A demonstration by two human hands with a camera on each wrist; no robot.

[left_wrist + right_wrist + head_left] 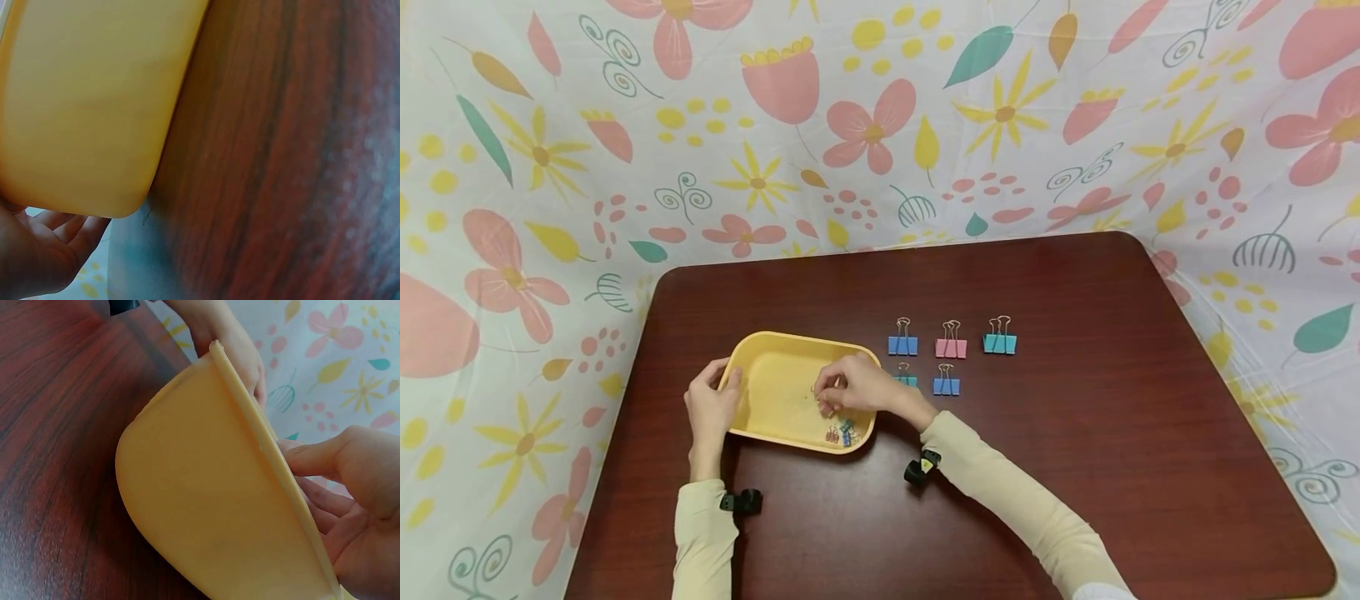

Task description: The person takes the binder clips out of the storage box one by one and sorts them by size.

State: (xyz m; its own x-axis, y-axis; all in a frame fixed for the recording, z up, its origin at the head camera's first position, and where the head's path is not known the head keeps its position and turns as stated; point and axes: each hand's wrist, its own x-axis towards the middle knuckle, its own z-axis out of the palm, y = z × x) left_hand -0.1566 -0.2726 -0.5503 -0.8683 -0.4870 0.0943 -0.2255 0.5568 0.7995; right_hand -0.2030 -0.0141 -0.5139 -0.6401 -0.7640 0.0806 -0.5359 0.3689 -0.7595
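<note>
Yel. tub (775, 387) w/ sm. blue & pink clips (847, 432) in near-R corner

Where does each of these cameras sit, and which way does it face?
Head: worn on the head, facing forward and down at the table and yellow tray; left hand, right hand and sleeves show.
Left wrist: on that wrist, facing the tray's outer side; part of the left hand shows.
Right wrist: on that wrist, facing the tray's outside; both hands show.
Shared: both wrist views include the tray and left hand.
</note>
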